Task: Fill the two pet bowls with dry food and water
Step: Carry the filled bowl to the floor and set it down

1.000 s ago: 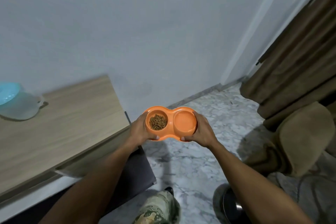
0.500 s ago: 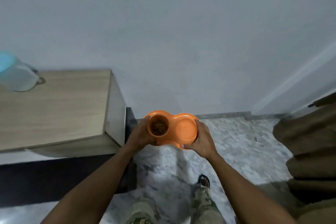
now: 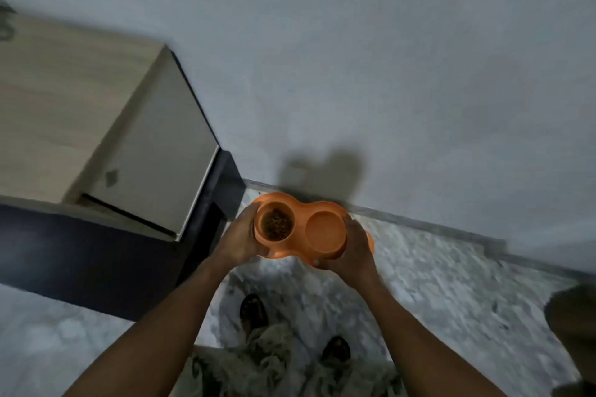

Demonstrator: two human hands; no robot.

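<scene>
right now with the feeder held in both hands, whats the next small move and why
Probably lower it level to the marble floor by the wall. The left hand and right hand hold the orange double bowl above the floor; one well holds kibble, while the other well may hold water, which tilting would spill.

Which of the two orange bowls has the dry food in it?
The bowl by the left hand, the left-side well of the orange plastic double feeder, holds brown kibble. The well by the right hand shows only bare orange bottom.
</scene>
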